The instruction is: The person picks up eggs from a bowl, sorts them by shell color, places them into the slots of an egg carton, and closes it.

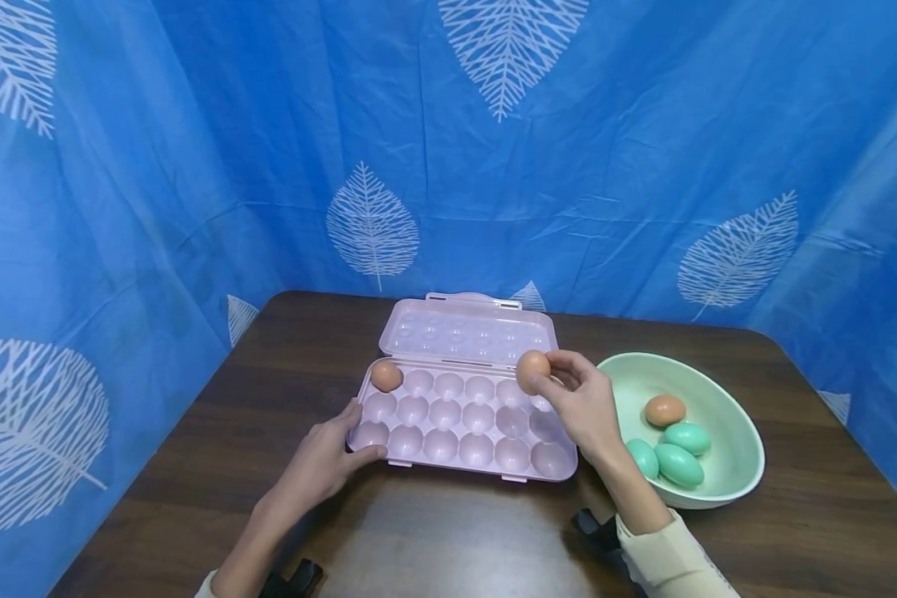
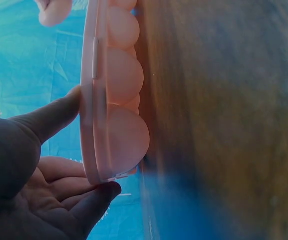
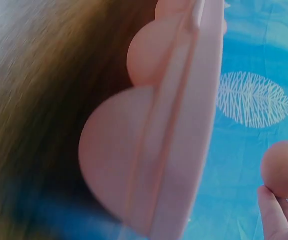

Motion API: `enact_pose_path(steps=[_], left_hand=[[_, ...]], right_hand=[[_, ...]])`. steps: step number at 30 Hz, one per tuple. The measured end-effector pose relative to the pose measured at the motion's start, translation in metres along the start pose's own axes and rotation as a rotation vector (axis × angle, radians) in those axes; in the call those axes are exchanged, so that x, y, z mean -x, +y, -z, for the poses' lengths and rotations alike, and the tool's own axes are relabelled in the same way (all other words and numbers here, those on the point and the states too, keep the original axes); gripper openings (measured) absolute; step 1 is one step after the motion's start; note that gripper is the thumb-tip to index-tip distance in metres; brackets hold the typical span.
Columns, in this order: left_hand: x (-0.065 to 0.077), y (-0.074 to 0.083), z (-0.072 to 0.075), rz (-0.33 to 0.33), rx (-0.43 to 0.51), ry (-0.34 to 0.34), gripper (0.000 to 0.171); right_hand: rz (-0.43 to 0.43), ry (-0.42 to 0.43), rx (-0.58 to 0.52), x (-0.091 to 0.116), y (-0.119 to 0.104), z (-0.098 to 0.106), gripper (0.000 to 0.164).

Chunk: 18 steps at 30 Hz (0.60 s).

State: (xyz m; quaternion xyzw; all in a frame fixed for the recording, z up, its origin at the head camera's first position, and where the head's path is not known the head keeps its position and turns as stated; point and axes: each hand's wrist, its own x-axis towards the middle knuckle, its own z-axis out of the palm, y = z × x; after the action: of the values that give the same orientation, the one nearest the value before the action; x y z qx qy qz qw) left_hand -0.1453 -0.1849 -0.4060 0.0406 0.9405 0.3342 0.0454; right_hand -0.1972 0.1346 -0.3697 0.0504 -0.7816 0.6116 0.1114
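Observation:
A pink plastic egg tray lies with its lid folded open toward the back. One brown egg sits in its back left cup. My left hand grips the tray's front left corner, thumb on the rim and fingers around the side; the left wrist view shows this hand from below. Over the tray's back right cups, my right hand pinches another brown egg between thumb and fingers. The right wrist view shows that held egg above the tray rim.
To the right of the tray stands a pale green bowl. Inside it lie a brown egg and several green eggs. Everything rests on a dark wooden table, with a blue leaf-patterned curtain behind and at both sides.

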Motion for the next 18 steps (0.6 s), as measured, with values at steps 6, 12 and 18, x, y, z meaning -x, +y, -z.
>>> enact_pose_path(steps=[6,12,18], left_hand=[[0.000,-0.001,0.000,0.000,-0.002,0.003,0.084],[0.000,-0.001,0.000,0.008,-0.009,0.005,0.085],[0.000,0.000,-0.001,0.008,-0.005,0.005,0.085]], right_hand=[[-0.011,-0.018,-0.036,0.001,-0.003,-0.010,0.040],[-0.010,-0.030,-0.010,0.002,-0.003,-0.017,0.041],[-0.036,-0.025,-0.021,0.003,0.001,-0.021,0.040]])
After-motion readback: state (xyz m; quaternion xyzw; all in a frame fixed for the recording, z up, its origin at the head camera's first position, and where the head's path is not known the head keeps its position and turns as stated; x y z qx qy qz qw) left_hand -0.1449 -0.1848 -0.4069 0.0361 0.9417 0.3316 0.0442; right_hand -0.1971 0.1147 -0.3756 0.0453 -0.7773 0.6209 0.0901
